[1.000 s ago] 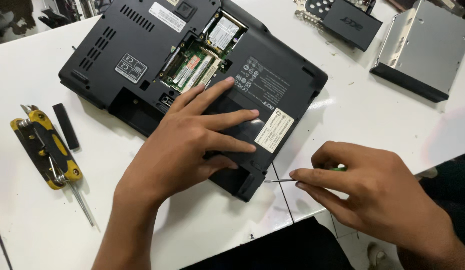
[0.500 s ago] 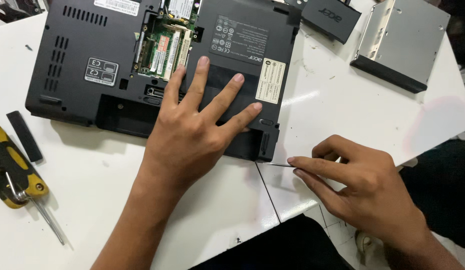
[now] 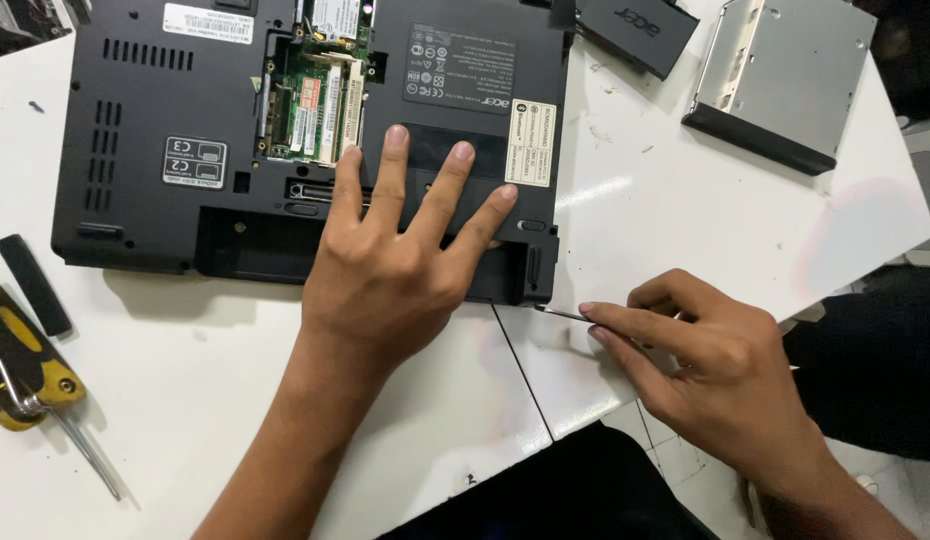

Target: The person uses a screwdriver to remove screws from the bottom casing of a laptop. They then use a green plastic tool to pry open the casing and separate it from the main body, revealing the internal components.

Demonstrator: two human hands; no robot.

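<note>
A black laptop (image 3: pixel 145 120) lies upside down on the white table (image 3: pixel 685 230), with an open bay showing green circuit boards (image 3: pixel 310 105). My left hand (image 3: pixel 395 260) presses flat on the laptop's underside near its front right corner, fingers spread. My right hand (image 3: pixel 705 360) sits just off the table's edge and pinches a thin metal screwdriver (image 3: pixel 560 313), whose tip touches the laptop's front right corner. Most of the screwdriver's handle is hidden inside the hand.
A grey optical drive (image 3: pixel 780 80) lies at the back right, next to a black cover panel (image 3: pixel 635 35). A yellow and black multi-tool (image 3: pixel 25 370) and a small black strip (image 3: pixel 33 285) lie at the left. A seam (image 3: pixel 525 370) divides the tabletop.
The view has shifted, so the laptop now sits higher and squarer in frame. My left hand stays pressed on its underside. The screwdriver tip remains at the laptop's corner.
</note>
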